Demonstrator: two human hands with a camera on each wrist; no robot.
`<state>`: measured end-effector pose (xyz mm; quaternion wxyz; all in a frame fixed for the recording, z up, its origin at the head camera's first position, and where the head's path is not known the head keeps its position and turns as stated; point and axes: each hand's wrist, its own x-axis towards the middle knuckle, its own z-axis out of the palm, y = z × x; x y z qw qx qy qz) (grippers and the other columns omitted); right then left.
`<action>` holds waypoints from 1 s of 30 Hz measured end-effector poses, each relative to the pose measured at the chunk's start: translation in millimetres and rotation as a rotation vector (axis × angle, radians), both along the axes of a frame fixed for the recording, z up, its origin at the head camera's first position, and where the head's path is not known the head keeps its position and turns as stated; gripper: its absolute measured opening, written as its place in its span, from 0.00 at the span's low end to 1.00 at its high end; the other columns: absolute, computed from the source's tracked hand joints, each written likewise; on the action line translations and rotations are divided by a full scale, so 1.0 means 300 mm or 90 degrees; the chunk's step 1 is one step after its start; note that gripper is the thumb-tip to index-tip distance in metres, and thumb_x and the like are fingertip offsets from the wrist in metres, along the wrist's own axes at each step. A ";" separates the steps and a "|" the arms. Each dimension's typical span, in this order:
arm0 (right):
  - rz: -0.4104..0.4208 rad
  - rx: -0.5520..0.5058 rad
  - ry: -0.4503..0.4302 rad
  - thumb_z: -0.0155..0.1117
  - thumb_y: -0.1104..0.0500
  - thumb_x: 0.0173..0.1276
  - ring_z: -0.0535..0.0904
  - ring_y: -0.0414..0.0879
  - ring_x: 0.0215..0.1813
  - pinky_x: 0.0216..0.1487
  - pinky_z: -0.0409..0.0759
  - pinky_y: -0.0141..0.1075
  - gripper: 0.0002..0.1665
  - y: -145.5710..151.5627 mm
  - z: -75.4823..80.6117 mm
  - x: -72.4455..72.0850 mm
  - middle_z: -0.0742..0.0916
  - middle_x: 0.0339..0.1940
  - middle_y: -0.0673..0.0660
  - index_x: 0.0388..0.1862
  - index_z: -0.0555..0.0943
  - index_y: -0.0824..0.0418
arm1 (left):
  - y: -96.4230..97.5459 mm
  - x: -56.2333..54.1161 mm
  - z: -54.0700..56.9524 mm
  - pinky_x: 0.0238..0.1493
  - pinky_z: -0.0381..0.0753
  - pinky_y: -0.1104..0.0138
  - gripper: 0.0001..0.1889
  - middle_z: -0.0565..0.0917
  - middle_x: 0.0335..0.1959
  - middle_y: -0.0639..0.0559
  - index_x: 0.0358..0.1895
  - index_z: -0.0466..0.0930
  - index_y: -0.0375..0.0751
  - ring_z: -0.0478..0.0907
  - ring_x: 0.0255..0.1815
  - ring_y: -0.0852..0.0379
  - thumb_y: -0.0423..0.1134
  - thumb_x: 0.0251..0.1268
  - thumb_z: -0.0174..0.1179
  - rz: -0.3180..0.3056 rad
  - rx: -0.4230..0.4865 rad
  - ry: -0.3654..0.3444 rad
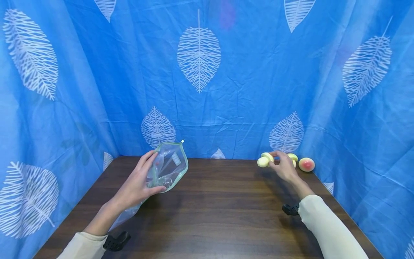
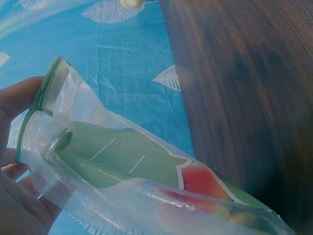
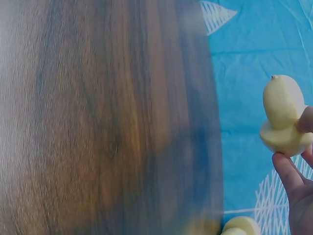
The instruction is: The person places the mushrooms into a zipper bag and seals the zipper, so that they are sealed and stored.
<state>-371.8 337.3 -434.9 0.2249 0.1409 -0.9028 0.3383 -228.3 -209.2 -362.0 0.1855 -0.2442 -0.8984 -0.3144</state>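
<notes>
My left hand [image 1: 137,185] grips a clear zip bag [image 1: 169,158] by its green-edged mouth, thumb on one side and fingers on the other. The mouth gapes toward the right in the head view. In the left wrist view the bag [image 2: 122,152] shows a printed green and red panel. Over at the right, my right hand [image 1: 286,169] pinches two pale yellow oval fruits [image 3: 282,98] pressed against each other. One has a small stem tip. They are held up above the far edge of the table.
More pale yellow fruits [image 1: 293,157] lie behind the right hand, partly hidden by it. A yellow and pink peach-like fruit [image 1: 306,164] sits at the far right corner of the dark wooden table [image 1: 220,208]. A blue leaf-patterned curtain [image 1: 239,90] surrounds the table.
</notes>
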 end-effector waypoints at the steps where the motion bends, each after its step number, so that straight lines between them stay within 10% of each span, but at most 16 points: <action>1: 0.006 -0.001 0.002 0.68 0.70 0.67 0.82 0.67 0.51 0.53 0.80 0.60 0.21 -0.005 0.002 0.001 0.81 0.55 0.74 0.59 0.79 0.75 | 0.000 0.000 0.000 0.59 0.78 0.40 0.55 0.55 0.79 0.36 0.80 0.55 0.30 0.66 0.69 0.35 0.40 0.53 0.82 0.000 0.000 0.001; 30: 0.138 -0.027 0.035 0.71 0.73 0.65 0.82 0.64 0.52 0.51 0.85 0.50 0.19 -0.224 0.044 0.029 0.81 0.52 0.68 0.55 0.81 0.71 | 0.000 0.008 -0.004 0.60 0.76 0.39 0.55 0.54 0.79 0.36 0.80 0.54 0.30 0.63 0.72 0.34 0.39 0.54 0.81 -0.007 -0.007 0.000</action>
